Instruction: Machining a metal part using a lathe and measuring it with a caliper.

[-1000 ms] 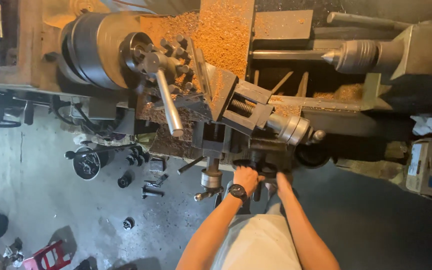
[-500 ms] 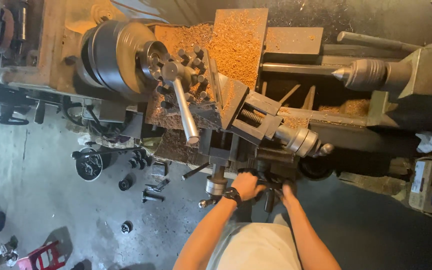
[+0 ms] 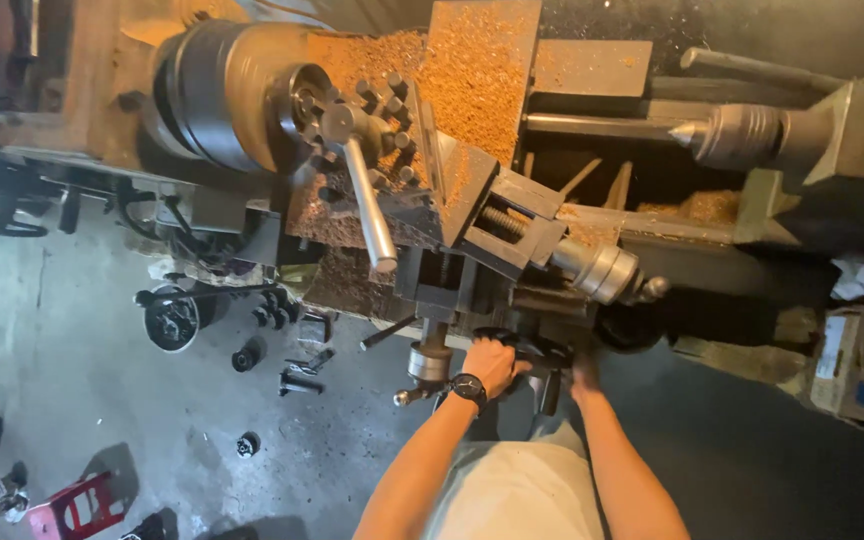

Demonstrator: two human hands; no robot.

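I look down on a metal lathe [image 3: 472, 200] covered in orange-brown chips. My left hand [image 3: 492, 362], with a black watch on the wrist, grips the black carriage handwheel [image 3: 532, 350] at the front of the lathe. My right hand [image 3: 584, 375] rests on the right side of the same handwheel, its fingers partly hidden. Above them sit the tool post [image 3: 362, 130] with its long steel lever [image 3: 370, 215], the round chuck [image 3: 222, 95] at the left and the pointed tailstock centre [image 3: 722, 135] at the right.
A small cross-slide crank [image 3: 424, 365] hangs just left of my left hand. Loose metal parts and a dark wheel [image 3: 172, 318] lie on the concrete floor at the left. A red stool [image 3: 77, 505] stands at the bottom left, cardboard boxes [image 3: 857, 370] at the right.
The view has shifted, so the lathe sits further right and lower in frame. Both hands stay at the handwheel, the left one a little further round it.
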